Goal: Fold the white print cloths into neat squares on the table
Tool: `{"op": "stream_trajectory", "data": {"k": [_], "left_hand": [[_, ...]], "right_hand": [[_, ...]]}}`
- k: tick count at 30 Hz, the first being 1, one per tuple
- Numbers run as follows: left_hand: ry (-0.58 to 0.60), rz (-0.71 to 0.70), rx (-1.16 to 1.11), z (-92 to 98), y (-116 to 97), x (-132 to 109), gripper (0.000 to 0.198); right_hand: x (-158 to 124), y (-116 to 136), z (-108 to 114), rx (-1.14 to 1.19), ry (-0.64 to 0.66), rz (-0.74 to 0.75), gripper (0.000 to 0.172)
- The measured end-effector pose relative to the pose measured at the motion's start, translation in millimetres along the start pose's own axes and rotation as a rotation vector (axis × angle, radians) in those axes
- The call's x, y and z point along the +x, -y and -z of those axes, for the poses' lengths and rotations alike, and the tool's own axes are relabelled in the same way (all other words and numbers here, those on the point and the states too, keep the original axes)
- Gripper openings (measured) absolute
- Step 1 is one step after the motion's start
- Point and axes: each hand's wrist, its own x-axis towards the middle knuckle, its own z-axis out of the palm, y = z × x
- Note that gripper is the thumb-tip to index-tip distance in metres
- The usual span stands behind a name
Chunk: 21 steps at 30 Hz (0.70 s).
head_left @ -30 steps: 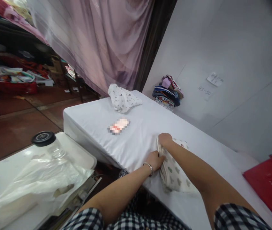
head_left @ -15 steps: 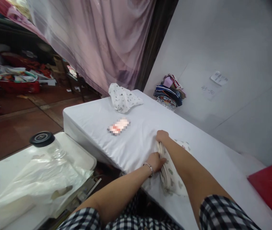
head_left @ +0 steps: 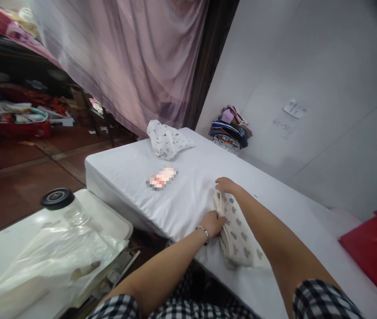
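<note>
A folded cream cloth [head_left: 238,232] with a grey-brown animal-head print lies on the white-covered bed [head_left: 125,173], its stacked layers showing along the left edge. My left hand [head_left: 212,223], with a bracelet at the wrist, grips the middle of that layered edge. At the far corner of the cloth my right hand [head_left: 226,184] is closed on the fabric, its fingertips partly hidden. The right forearm covers some of the cloth's right side. Farther up the bed sits a crumpled white printed cloth [head_left: 168,138], and a pixelated phone-like object [head_left: 162,178] rests nearer to me.
On the left, a side table [head_left: 109,208] holds a clear jar with a black lid [head_left: 57,199] and a plastic bag [head_left: 52,252]. Folded clothes [head_left: 230,130] are stacked by the wall. A red bag [head_left: 374,257] lies at right, and a pink curtain [head_left: 135,57] hangs behind.
The cloth's printed upper face shows more broadly now, spread toward the right. My right forearm has swung slightly right, while both hands keep their hold. The view has shifted a little.
</note>
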Motion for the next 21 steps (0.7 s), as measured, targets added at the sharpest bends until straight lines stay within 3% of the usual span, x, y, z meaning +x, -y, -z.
{"op": "stream_trajectory", "data": {"k": [4, 8, 13, 17, 21], "left_hand": [[0.030, 0.035, -0.027, 1.4, -2, 0, 0.029], [0.040, 0.071, -0.030, 3.2, -6, 2, 0.028], [0.062, 0.089, -0.031, 4.8, -7, 3, 0.029], [0.086, 0.095, -0.052, 4.9, -6, 3, 0.030], [0.093, 0.114, -0.059, 5.5, -8, 4, 0.029]], "right_hand": [[-29, -8, -30, 0.071, -0.192, -0.031, 0.054], [-37, -11, -63, 0.212, -0.161, -0.048, 0.059], [-35, -20, -58, 0.303, -0.160, -0.048, 0.060], [-65, -39, -57, 0.304, -0.214, -0.044, 0.060], [-98, -67, -80, 0.230, -0.246, -0.108, 0.061]]}}
